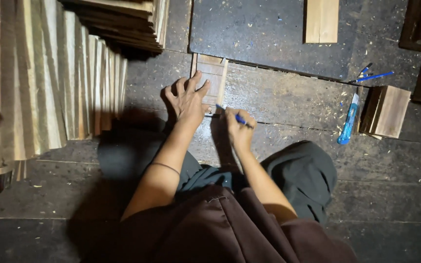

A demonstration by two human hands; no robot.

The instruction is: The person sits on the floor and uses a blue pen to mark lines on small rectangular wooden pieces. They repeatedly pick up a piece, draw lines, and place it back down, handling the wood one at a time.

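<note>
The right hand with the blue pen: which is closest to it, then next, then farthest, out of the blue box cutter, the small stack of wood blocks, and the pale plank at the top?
From the right hand:
1. Blue box cutter, on the floor to its right.
2. Small stack of wood blocks, just beyond the cutter, farther right.
3. Pale plank, up at the top edge on the dark sheet; only slightly farther than the blocks.

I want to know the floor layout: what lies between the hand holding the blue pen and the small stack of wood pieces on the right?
In the head view, a blue utility knife lies on the floor there.
</note>
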